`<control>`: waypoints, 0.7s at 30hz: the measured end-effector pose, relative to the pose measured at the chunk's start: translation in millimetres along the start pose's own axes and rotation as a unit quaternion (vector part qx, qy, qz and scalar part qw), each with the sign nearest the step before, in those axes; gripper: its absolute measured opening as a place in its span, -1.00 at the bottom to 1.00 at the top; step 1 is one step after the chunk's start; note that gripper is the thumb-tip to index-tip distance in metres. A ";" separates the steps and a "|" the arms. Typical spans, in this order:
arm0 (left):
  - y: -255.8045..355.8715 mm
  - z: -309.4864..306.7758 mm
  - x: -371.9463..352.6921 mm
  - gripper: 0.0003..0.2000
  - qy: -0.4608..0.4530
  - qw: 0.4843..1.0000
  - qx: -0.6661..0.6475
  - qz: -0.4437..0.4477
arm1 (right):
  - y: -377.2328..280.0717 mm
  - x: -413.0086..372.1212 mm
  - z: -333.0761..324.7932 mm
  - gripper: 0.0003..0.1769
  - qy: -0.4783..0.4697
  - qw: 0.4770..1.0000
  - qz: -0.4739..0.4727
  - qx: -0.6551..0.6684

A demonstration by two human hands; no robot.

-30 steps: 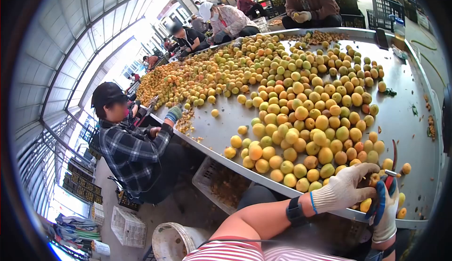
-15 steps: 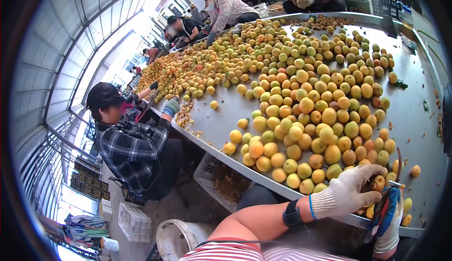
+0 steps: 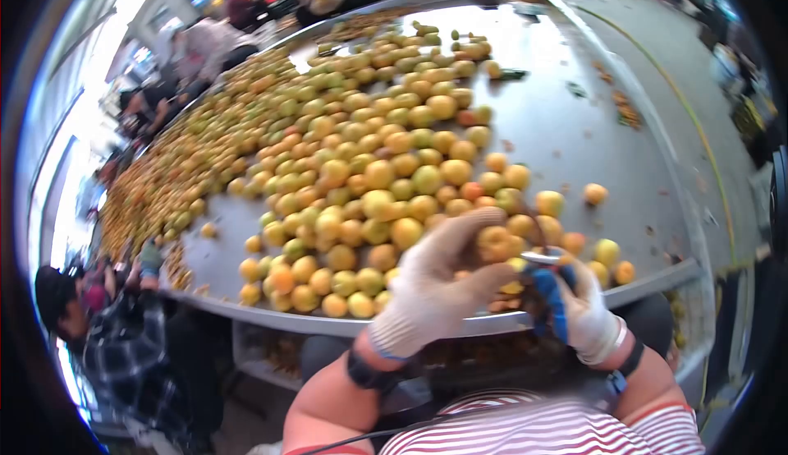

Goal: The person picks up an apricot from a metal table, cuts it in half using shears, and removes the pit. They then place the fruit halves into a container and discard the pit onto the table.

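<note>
My left hand (image 3: 439,282), in a white knit glove, has its thumb and fingers curled around an apricot (image 3: 495,243) near the table's front edge. Just to the right is my right hand (image 3: 589,307), also gloved, closed on a hand tool (image 3: 540,258) with a metal band and what looks like a thin, dark curved blade; blur hides its exact kind. Blue shows along the fingers or grip. A wide heap of yellow, orange and greenish apricots (image 3: 377,200) covers much of the metal table (image 3: 566,126) beyond my hands.
A person in a plaid shirt (image 3: 135,356) sits at the table's left side. Other people work along the far left edge and the back. Brown scraps (image 3: 624,110) lie by the right rim. A yellow hose (image 3: 673,85) runs along the floor. Below the table stands a crate (image 3: 254,352).
My view has swung to the right, so table and hands appear further left. Both hands stay close together, with the apricot in the left and the tool in the right.
</note>
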State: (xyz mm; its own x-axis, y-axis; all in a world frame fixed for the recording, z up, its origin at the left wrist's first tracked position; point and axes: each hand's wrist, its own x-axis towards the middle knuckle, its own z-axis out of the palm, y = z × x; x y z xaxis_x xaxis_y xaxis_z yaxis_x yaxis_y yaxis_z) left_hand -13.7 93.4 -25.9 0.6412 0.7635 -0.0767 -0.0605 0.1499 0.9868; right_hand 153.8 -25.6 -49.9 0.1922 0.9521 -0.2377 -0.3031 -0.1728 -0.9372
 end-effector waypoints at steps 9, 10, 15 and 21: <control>19.0 10.4 -26.8 -0.39 -0.030 0.998 0.001 0.059 | -12.2 -25.4 -0.2 -0.88 -0.068 0.977 -0.125 -0.157; 22.6 11.1 -30.4 -0.39 -0.032 0.998 -0.027 0.049 | -10.8 -26.8 0.2 -0.88 -0.069 0.977 -0.127 -0.157; 25.5 5.4 -42.1 -0.39 -0.044 0.995 -0.019 0.092 | -8.6 -33.7 4.2 -0.85 -0.075 0.955 -0.171 -0.229; 28.5 4.9 -52.7 -0.38 -0.067 0.994 -0.056 0.061 | -0.9 -35.6 10.1 -0.84 -0.068 0.935 -0.246 -0.248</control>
State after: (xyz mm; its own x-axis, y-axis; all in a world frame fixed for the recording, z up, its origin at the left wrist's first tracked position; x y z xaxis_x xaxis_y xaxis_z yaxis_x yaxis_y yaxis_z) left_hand -45.5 54.4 7.0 0.7203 0.6902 0.0695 -0.2232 0.1358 0.9653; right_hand 137.9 -56.8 -38.0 0.0633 0.9647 0.2557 0.2660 0.2306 -0.9360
